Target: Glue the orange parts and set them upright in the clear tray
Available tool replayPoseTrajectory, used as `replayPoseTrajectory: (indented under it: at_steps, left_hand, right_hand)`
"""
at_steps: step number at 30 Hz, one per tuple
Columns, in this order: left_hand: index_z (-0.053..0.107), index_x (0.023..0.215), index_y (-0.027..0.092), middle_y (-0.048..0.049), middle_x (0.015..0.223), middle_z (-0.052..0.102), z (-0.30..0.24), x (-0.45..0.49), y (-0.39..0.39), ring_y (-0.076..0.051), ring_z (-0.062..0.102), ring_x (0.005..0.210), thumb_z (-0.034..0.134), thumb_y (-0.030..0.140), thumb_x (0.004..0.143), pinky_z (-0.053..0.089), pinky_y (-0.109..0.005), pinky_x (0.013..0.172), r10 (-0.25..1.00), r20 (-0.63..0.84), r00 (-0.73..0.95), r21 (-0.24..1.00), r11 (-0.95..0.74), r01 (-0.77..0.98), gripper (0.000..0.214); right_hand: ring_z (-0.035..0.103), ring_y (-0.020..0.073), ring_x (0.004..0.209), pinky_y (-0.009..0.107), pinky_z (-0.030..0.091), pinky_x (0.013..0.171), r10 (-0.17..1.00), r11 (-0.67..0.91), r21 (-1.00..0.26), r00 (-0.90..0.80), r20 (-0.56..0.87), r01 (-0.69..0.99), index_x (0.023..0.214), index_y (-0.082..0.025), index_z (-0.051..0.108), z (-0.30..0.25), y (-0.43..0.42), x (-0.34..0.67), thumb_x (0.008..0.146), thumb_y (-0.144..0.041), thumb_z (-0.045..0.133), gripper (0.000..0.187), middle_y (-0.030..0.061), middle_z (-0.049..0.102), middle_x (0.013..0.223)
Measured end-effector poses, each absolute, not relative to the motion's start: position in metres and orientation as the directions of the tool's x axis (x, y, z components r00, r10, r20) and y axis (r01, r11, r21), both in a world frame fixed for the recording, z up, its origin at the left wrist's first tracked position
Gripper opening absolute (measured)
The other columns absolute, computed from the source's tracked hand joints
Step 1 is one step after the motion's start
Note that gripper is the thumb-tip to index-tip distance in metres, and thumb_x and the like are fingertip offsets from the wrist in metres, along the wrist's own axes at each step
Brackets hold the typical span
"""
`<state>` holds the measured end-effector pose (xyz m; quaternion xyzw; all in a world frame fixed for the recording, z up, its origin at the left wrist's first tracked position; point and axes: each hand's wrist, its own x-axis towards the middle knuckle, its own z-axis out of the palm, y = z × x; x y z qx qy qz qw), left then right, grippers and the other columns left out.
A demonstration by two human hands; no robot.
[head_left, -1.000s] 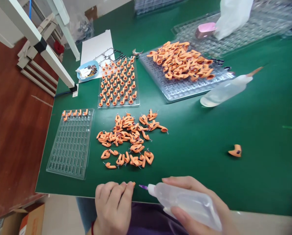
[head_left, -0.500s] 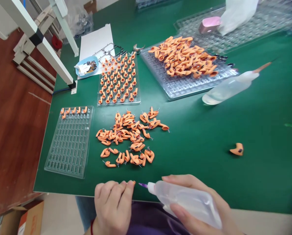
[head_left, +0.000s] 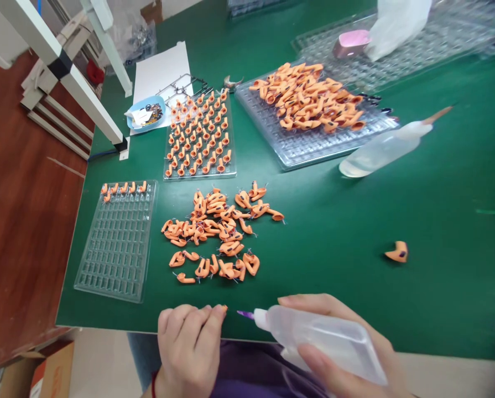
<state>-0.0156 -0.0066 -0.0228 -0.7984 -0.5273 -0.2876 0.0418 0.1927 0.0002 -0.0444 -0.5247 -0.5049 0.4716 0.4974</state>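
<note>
Fingers closed, my left hand (head_left: pixel 191 345) pinches a small orange earbud shell (head_left: pixel 224 308); only its tip shows past the fingertips. My right hand (head_left: pixel 347 337) is wrapped round a clear squeeze bottle (head_left: pixel 324 340) with a white cap and a purple needle tip (head_left: pixel 245 314). The bottle lies nearly level, its tip pointing left at the shell with a small gap between. Beyond my hands, a loose pile of orange earbud shells (head_left: pixel 214 221) with thin wires lies on the green table (head_left: pixel 322 237).
At left is a clear tray (head_left: pixel 114 243) with several shells in its top rows. A fuller tray (head_left: pixel 199 135) stands behind the pile. Stacked trays (head_left: pixel 297 157) carry a heap of shells. A second bottle (head_left: pixel 382 152), a lone shell (head_left: pixel 397 252) and a blue dish (head_left: pixel 133 127) are also there.
The bottle and my right hand have drawn slightly to the right, widening the gap between needle tip and shell. My left hand keeps its pinch.
</note>
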Motion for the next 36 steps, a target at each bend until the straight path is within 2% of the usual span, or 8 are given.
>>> replayPoseTrajectory:
  at_steps: [2, 4, 7, 10, 13, 30, 34, 36]
  left_hand:
    - [0.073, 0.102, 0.015, -0.0027, 0.083, 0.075, -0.021, -0.013, -0.006, -0.018, 0.063, 0.077, 0.068, 0.006, 0.095, 0.042, -0.032, 0.074, 0.827, 0.508, 0.240, 0.302, -0.432, 0.850, 0.013]
    - [0.073, 0.098, 0.016, -0.0023, 0.084, 0.075, -0.017, -0.010, -0.006, -0.017, 0.061, 0.078, 0.068, 0.007, 0.095, 0.043, -0.031, 0.074, 0.844, 0.498, 0.200, 0.395, -0.426, 0.814, 0.011]
    - [0.073, 0.095, 0.018, -0.0012, 0.081, 0.074, -0.010, -0.004, -0.005, -0.017, 0.059, 0.076, 0.066, 0.012, 0.098, 0.044, -0.030, 0.073, 0.865, 0.474, 0.167, 0.509, -0.423, 0.749, 0.010]
    - [0.072, 0.094, 0.020, -0.0005, 0.079, 0.073, -0.005, 0.000, -0.006, -0.017, 0.058, 0.074, 0.063, 0.016, 0.100, 0.044, -0.030, 0.070, 0.872, 0.459, 0.171, 0.562, -0.434, 0.704, 0.012]
    - [0.072, 0.093, 0.020, -0.0003, 0.079, 0.073, -0.004, 0.002, -0.007, -0.017, 0.058, 0.073, 0.061, 0.016, 0.101, 0.044, -0.030, 0.069, 0.870, 0.456, 0.186, 0.577, -0.448, 0.683, 0.014]
    - [0.071, 0.095, 0.018, -0.0008, 0.079, 0.074, -0.012, 0.013, -0.013, -0.016, 0.058, 0.071, 0.066, 0.018, 0.099, 0.045, -0.030, 0.065, 0.852, 0.495, 0.172, 0.630, -0.488, 0.604, 0.007]
    - [0.072, 0.092, 0.019, -0.0010, 0.075, 0.073, -0.015, 0.016, -0.015, -0.016, 0.056, 0.069, 0.064, 0.020, 0.100, 0.043, -0.031, 0.064, 0.851, 0.517, 0.086, 0.647, -0.455, 0.612, 0.011]
    - [0.072, 0.091, 0.018, -0.0010, 0.074, 0.072, -0.013, 0.017, -0.015, -0.016, 0.055, 0.068, 0.063, 0.018, 0.100, 0.042, -0.031, 0.063, 0.836, 0.539, 0.103, 0.618, -0.476, 0.626, 0.013]
  right_hand:
    - [0.073, 0.0159, 0.061, 0.017, 0.059, 0.053, 1.000, 0.000, -0.999, -0.011, 0.000, -0.043, 0.120, -0.034, 0.070, -0.048, 0.002, 0.198, 0.091, -0.060, 0.071, 0.039, 0.0030, 0.076, 0.093]
    - [0.078, 0.0186, 0.066, 0.018, 0.063, 0.061, 0.994, 0.056, -0.993, -0.090, 0.065, -0.100, 0.130, -0.037, 0.065, -0.050, 0.005, 0.201, 0.090, -0.057, 0.074, 0.046, 0.0026, 0.078, 0.094]
    - [0.080, 0.0173, 0.080, 0.017, 0.064, 0.073, 0.973, 0.155, -0.986, -0.166, 0.162, -0.056, 0.133, -0.042, 0.063, -0.049, 0.010, 0.198, 0.093, -0.036, 0.078, 0.043, -0.0004, 0.079, 0.103]
    - [0.078, 0.0137, 0.087, 0.015, 0.062, 0.080, 0.962, 0.187, -0.982, -0.195, 0.191, -0.035, 0.135, -0.044, 0.061, -0.044, 0.011, 0.192, 0.091, -0.015, 0.075, 0.054, -0.0038, 0.078, 0.109]
    - [0.078, 0.0127, 0.088, 0.015, 0.062, 0.081, 0.961, 0.157, -0.984, -0.218, 0.171, -0.080, 0.136, -0.044, 0.059, -0.042, 0.008, 0.190, 0.089, -0.007, 0.071, 0.060, -0.0043, 0.076, 0.112]
    - [0.077, 0.0135, 0.076, 0.016, 0.064, 0.069, 0.983, 0.036, -0.975, -0.166, 0.074, -0.221, 0.130, -0.038, 0.058, -0.064, -0.015, 0.194, 0.095, -0.021, 0.074, 0.043, -0.0006, 0.072, 0.105]
    - [0.075, 0.0140, 0.070, 0.018, 0.064, 0.062, 0.978, 0.094, -0.981, -0.171, 0.124, -0.171, 0.129, -0.038, 0.058, -0.063, -0.015, 0.195, 0.098, -0.028, 0.072, 0.036, -0.0006, 0.074, 0.100]
    - [0.074, 0.0154, 0.069, 0.023, 0.065, 0.060, 0.977, 0.130, -0.986, -0.158, 0.146, -0.105, 0.128, -0.031, 0.060, -0.065, -0.018, 0.195, 0.101, -0.035, 0.068, 0.029, 0.0010, 0.074, 0.096]
